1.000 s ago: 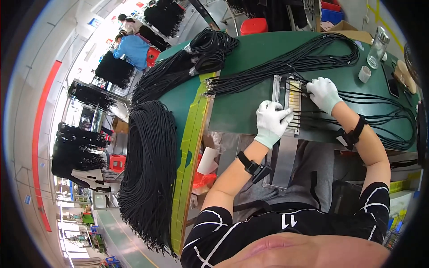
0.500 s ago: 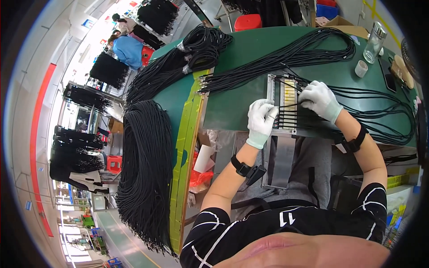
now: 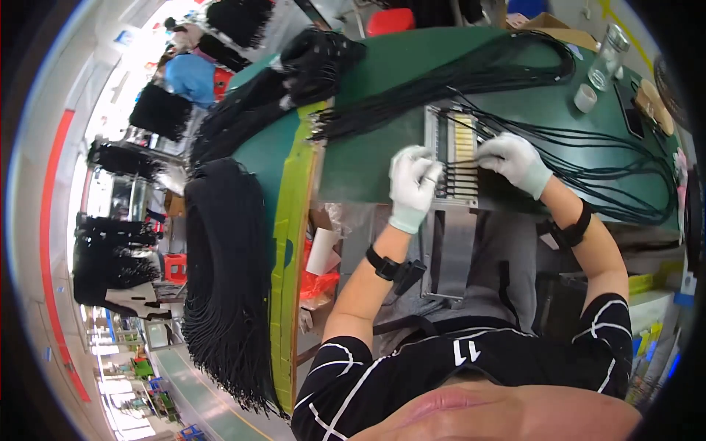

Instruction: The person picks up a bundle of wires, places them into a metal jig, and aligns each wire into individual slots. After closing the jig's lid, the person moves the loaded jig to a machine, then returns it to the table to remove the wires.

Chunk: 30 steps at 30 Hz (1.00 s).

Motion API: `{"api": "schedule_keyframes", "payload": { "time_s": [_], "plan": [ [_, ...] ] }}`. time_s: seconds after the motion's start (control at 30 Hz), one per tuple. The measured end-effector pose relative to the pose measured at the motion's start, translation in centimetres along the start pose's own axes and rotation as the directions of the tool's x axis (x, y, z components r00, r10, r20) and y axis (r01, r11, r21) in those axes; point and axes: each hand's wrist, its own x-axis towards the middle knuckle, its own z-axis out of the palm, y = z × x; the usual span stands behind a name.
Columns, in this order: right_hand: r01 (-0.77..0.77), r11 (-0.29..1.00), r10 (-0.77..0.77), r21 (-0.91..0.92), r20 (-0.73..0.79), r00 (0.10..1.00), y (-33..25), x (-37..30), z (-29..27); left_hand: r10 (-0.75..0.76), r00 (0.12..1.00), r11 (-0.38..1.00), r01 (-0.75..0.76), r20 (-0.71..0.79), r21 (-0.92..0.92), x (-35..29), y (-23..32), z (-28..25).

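Observation:
A metal fixture point(image 3: 432, 132) with a pale yellow slotted strip point(image 3: 463, 136) lies near the front edge of the green table. Several black cables sit side by side across its slots. At its left side, my gloved left hand point(image 3: 413, 184) is closed, thumb and fingers pinched at a black cable point(image 3: 460, 161) that spans the fixture. My gloved right hand point(image 3: 515, 160) pinches the same cable at the fixture's right side. The fingertips cover the gripped parts, and blur hides the cable's end. Long cable loops point(image 3: 625, 158) trail off to the right.
A bundle of black cables point(image 3: 441, 84) stretches across the table behind the fixture. Larger bundles point(image 3: 228, 257) hang over the left side, beyond a yellow-taped board edge point(image 3: 287, 294). A glass bottle point(image 3: 607, 62), a white roll point(image 3: 585, 98) and a phone point(image 3: 629, 110) stand or lie at the far right.
The whole view has shifted, so the table and both hands appear a little higher and further left. Relative to the fixture, both hands stay at nearly the same places, still pinching the cable.

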Motion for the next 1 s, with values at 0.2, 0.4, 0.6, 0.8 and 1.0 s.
{"api": "schedule_keyframes", "payload": {
  "time_s": [0.2,0.4,0.6,0.8,1.0],
  "plan": [
    [0.032,0.995,-0.034,-0.090,-0.014,0.999,-0.1,0.6,-0.4,-0.031,0.999,0.998,0.030,0.009,0.056,1.1,-1.4,-1.6],
    [0.045,0.949,-0.064,-0.313,-0.049,0.997,0.1,0.4,-0.2,-0.105,0.993,0.991,0.109,-0.059,0.078,0.8,-1.3,-0.2],
    [0.077,0.900,-0.123,-0.429,-0.081,0.989,0.1,0.0,0.2,-0.116,0.993,0.990,0.118,-0.037,0.074,0.6,-1.2,-0.4],
    [0.106,0.916,-0.144,-0.387,-0.070,0.987,-0.6,0.0,0.2,-0.070,0.997,0.984,0.071,-0.012,0.162,0.9,-0.9,-0.3],
    [0.104,0.912,-0.158,-0.397,-0.105,0.982,-0.6,0.0,0.3,-0.100,0.995,0.986,0.101,-0.018,0.130,0.8,-1.2,-0.3]
  ]
}}
